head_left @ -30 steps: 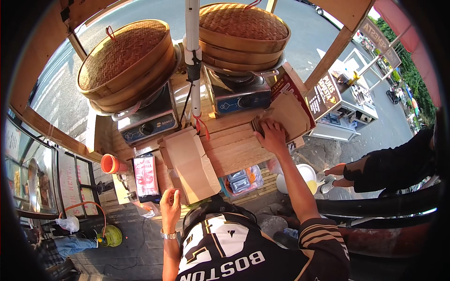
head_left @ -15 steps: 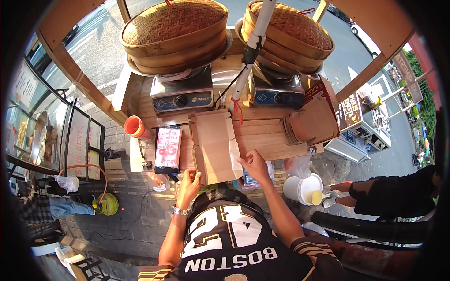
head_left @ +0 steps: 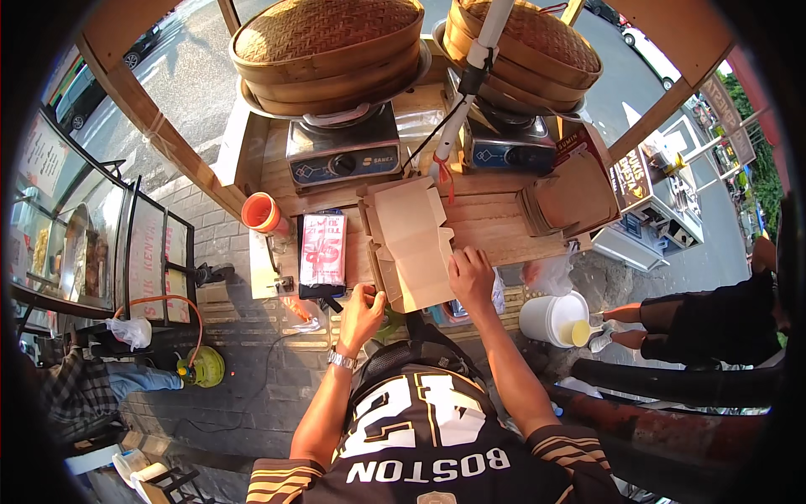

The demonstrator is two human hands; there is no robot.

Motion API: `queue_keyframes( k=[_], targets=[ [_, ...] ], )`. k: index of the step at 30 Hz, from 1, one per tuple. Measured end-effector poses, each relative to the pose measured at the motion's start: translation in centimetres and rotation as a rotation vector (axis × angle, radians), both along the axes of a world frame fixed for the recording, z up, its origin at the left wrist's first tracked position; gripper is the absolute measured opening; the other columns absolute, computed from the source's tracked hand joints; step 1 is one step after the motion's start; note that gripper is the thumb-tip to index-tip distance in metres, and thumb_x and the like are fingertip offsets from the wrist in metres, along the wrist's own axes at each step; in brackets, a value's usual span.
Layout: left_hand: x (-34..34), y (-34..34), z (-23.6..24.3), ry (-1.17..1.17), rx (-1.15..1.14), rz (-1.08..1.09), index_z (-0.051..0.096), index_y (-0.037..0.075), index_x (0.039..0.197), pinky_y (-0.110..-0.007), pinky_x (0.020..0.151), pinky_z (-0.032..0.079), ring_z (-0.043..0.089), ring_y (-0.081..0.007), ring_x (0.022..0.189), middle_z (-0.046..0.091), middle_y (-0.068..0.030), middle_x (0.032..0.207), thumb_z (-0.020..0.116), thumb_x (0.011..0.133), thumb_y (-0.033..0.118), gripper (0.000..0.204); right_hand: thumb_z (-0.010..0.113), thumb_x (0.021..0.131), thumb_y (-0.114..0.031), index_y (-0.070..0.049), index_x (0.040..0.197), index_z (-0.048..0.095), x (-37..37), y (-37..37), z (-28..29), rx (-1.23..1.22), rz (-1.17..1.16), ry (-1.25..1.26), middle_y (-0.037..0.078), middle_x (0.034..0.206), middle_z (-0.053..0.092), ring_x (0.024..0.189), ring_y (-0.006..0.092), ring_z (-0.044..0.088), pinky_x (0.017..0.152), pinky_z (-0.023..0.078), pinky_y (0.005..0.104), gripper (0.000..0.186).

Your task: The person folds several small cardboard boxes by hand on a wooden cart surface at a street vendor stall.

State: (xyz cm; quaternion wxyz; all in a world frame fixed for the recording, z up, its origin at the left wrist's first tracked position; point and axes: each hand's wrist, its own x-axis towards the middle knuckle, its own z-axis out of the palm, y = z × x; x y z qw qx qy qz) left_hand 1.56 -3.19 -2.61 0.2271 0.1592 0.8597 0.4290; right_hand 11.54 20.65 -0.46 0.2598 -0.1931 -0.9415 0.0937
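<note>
A brown cardboard food box (head_left: 410, 227), opened out with its paler inside facing up, lies on the wooden counter in front of me. At its near left corner my left hand (head_left: 363, 316) is closed, thumb and fingers pinching the edge. My right hand (head_left: 473, 277) is curled at the right side by the near flaps, fingers bent over the edge; the fingertips are partly hidden. Left of the box lies a plastic-wrapped pack with red print (head_left: 323, 250) on a dark pouch. To the right sits a stack of flat brown boxes (head_left: 571, 202).
Two bamboo steamers (head_left: 327, 59) (head_left: 525, 55) stand on gas stoves (head_left: 344, 151) (head_left: 510, 147) at the back. A white pole (head_left: 457, 118) rises between them. An orange cup (head_left: 262, 213) is at the left, a white bucket (head_left: 541, 321) on the ground at right. Another person (head_left: 701, 323) stands beyond.
The whole view has shifted, so the counter sits further right. My right hand has moved up along the box's right edge, where flaps now stick out more. My left hand keeps the near left corner.
</note>
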Motion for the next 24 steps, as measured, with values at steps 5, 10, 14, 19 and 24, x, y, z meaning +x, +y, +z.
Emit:
queue_keyframes(
  k=[5, 10, 14, 19, 24],
  targets=[
    [-0.2, 0.6, 0.2, 0.112, 0.026, -0.036, 0.061, 0.001, 0.113, -0.046, 0.082, 0.053, 0.067, -0.0362, 0.095, 0.068, -0.0198, 0.100, 0.066, 0.094, 0.033, 0.038, 0.070, 0.090, -0.017, -0.006, 0.086, 0.057, -0.9, -1.4, 0.3, -0.255, -0.052, -0.030, 0.013, 0.086, 0.062, 0.082, 0.0367, 0.064, 0.072, 0.052, 0.0476, 0.018],
    [-0.2, 1.8, 1.1, 0.150, -0.004, -0.057, 0.063, 0.004, 0.110, -0.044, 0.087, 0.052, 0.066, -0.0327, 0.100, 0.068, -0.0143, 0.098, 0.068, 0.094, 0.032, 0.033, 0.077, 0.087, -0.020, -0.004, 0.089, 0.059, -1.7, 0.4, -2.5, -0.637, -0.183, -0.145, 0.016, 0.085, 0.069, 0.081, 0.0377, 0.068, 0.070, 0.052, 0.0481, 0.025],
    [-0.8, 2.6, 2.7, 0.299, 0.010, -0.003, 0.063, 0.006, 0.108, -0.042, 0.079, 0.054, 0.067, -0.0292, 0.094, 0.068, -0.0124, 0.098, 0.068, 0.094, 0.028, 0.027, 0.072, 0.091, -0.016, -0.003, 0.095, 0.064, -1.2, 1.3, -2.3, -0.688, -0.118, -0.035, 0.018, 0.083, 0.071, 0.076, 0.0396, 0.068, 0.070, 0.053, 0.0475, 0.016],
    [-3.0, 7.6, 6.8, 0.231, 0.113, -0.005, 0.067, 0.001, 0.089, -0.040, 0.065, 0.052, 0.068, -0.0310, 0.070, 0.069, -0.0145, 0.080, 0.070, 0.094, 0.040, 0.039, 0.066, 0.094, -0.011, -0.005, 0.104, 0.068, 0.0, 0.3, 2.3, -0.585, 0.050, 0.127, 0.016, 0.091, 0.070, 0.084, 0.0399, 0.067, 0.074, 0.054, 0.0460, 0.012],
    [-6.6, 12.4, 9.1, 0.069, -0.058, -0.291, 0.070, -0.005, 0.090, -0.040, 0.065, 0.055, 0.071, -0.0319, 0.068, 0.071, -0.0202, 0.076, 0.069, 0.092, 0.055, 0.060, 0.067, 0.093, -0.009, -0.005, 0.101, 0.066, 0.9, -1.6, 6.0, -0.471, 0.283, 0.166, 0.012, 0.091, 0.064, 0.086, 0.0347, 0.068, 0.075, 0.055, 0.0430, 0.009]
  ],
)
